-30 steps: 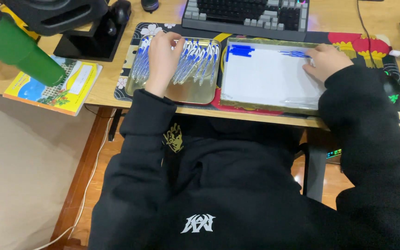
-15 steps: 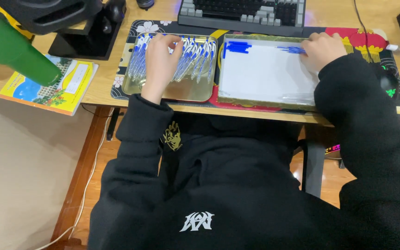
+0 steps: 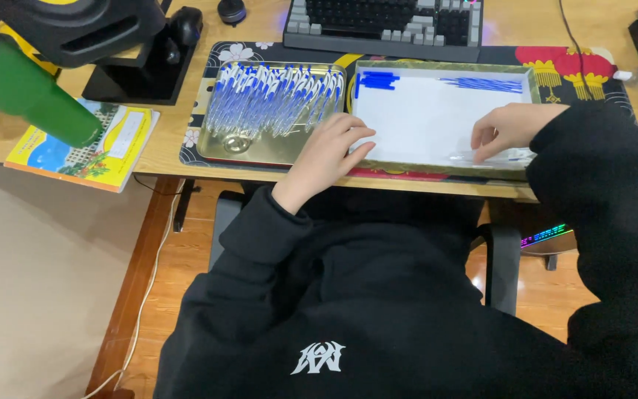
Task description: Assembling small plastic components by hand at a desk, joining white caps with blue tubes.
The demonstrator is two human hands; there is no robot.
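**Two hands at the white tray**

Fingers of the right hand (image 3: 509, 131) curl down and pinch a clear pen (image 3: 490, 156) lying along the near edge of the white tray (image 3: 437, 122), right of centre in the frame. The pen looks transparent with a faint blue tip; finer detail is too small to tell. Fingers of the left hand (image 3: 330, 151) are loosely bent and grasp nothing; the fingertips rest at the near left corner of the white tray, where it meets the gold tray (image 3: 239, 145).

The gold tray sits just left of the white one, touching or nearly so, and holds a dense row of blue-and-white pens (image 3: 271, 97) fanned across its upper part. Inside the white tray, blue caps (image 3: 378, 79) cluster at the upper left corner and a strip of blue pieces (image 3: 481, 83) lies along the upper right edge.

Both trays stand on a patterned mat (image 3: 570, 63) on a wooden desk (image 3: 164, 151). A keyboard (image 3: 385, 22) lies above them at the top of the frame. At upper left, a green bottle (image 3: 23, 92) tilts over a yellow booklet (image 3: 86, 144).
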